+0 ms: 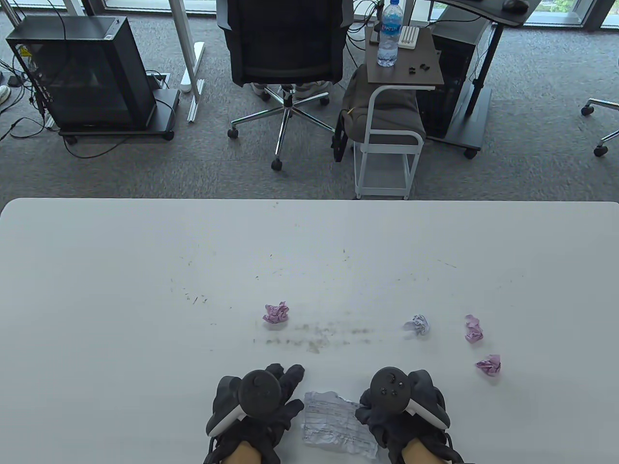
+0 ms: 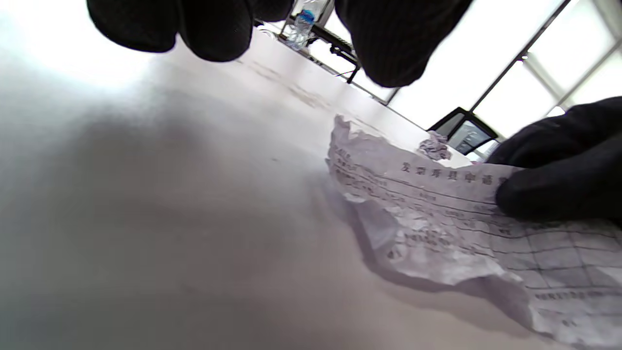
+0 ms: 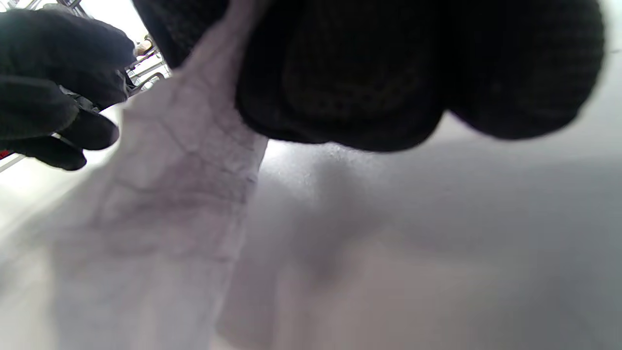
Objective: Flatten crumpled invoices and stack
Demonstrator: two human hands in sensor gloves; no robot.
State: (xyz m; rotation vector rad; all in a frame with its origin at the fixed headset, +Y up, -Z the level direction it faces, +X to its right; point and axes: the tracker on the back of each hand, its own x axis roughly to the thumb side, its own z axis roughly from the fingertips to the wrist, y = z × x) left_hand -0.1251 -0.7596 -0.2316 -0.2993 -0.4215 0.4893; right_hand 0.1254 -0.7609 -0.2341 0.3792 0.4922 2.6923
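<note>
Crinkled paper, the half-flattened invoice [image 1: 338, 425], lies between my hands: right hand [image 1: 404, 411] pinches its three o'clock edge; left hand [image 1: 256, 406] at nine rests relaxed, holding nothing.

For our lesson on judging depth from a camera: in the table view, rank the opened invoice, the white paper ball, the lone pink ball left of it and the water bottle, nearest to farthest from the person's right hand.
1. Opened invoice, touching the right hand, on its left.
2. White paper ball, just beyond the hand.
3. Lone pink ball, farther left.
4. Water bottle, on the side table past the desk.
</note>
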